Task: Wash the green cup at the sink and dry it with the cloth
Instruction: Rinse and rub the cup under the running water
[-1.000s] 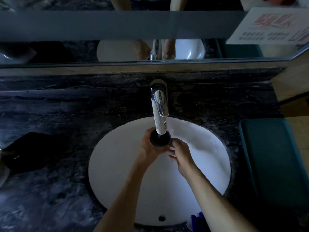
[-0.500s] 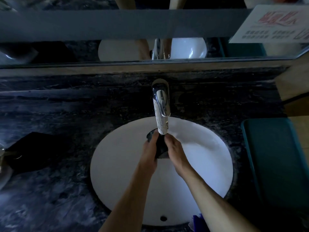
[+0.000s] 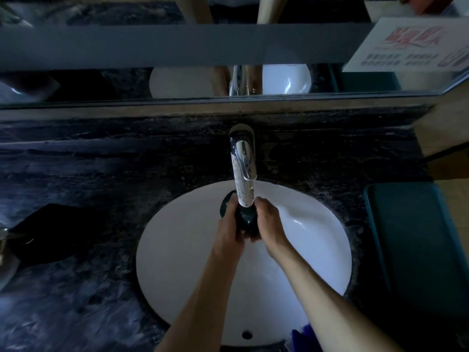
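The green cup [image 3: 245, 216] looks almost black in the dim light. It lies tilted on its side under the spout of the chrome tap [image 3: 243, 171], above the white oval sink [image 3: 317, 240]. My left hand [image 3: 229, 224] grips its left side and my right hand [image 3: 267, 222] wraps its right side. Only a strip of the cup and part of its rim show between my fingers. A dark cloth [image 3: 48, 232] lies on the counter at the left.
The counter [image 3: 88, 174] is dark marble. A teal tray [image 3: 416, 247] sits at the right edge. A mirror [image 3: 177, 80] runs along the back wall, with a printed sign [image 3: 411, 47] at its upper right. Something blue [image 3: 302, 336] pokes in at the sink's front edge.
The cup has gone from upright under the spout, mouth toward me, to lying on its side. My right hand moved from beside it to gripping it.
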{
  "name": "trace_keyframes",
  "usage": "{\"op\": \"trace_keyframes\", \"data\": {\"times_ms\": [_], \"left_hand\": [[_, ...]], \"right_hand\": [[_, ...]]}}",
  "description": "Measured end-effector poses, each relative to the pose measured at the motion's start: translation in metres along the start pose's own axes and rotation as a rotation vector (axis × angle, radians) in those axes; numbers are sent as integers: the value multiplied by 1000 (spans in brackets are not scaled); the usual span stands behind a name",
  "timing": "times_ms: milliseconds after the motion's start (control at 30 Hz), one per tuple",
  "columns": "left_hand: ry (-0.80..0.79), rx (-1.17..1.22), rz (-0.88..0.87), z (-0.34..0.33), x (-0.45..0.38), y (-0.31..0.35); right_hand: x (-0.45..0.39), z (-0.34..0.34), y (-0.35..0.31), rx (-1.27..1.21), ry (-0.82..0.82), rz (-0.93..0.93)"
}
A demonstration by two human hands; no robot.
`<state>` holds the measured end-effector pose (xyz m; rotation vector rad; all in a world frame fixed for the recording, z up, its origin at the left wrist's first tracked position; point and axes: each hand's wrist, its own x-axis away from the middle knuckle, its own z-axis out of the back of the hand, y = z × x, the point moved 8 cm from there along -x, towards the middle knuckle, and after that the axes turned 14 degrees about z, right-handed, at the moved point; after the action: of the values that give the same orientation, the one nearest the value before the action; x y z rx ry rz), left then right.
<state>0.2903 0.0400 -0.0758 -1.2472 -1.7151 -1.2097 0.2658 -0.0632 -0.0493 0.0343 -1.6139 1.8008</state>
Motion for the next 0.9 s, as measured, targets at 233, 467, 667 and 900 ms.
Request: {"op": "trace_keyframes", "data": {"times_ms": [233, 467, 667, 900], "left_hand": [[-21, 183, -14, -9, 6, -1], [-10, 134, -21, 0, 9, -2], [29, 184, -64, 0, 6, -3], [-2, 120, 14, 3, 7, -12]], "right_hand": [[7, -10, -12, 241, -73, 224], [9, -13, 11, -54, -100, -251], [14, -13, -10, 241, 0, 213], [10, -11, 12, 28, -28, -209]]}}
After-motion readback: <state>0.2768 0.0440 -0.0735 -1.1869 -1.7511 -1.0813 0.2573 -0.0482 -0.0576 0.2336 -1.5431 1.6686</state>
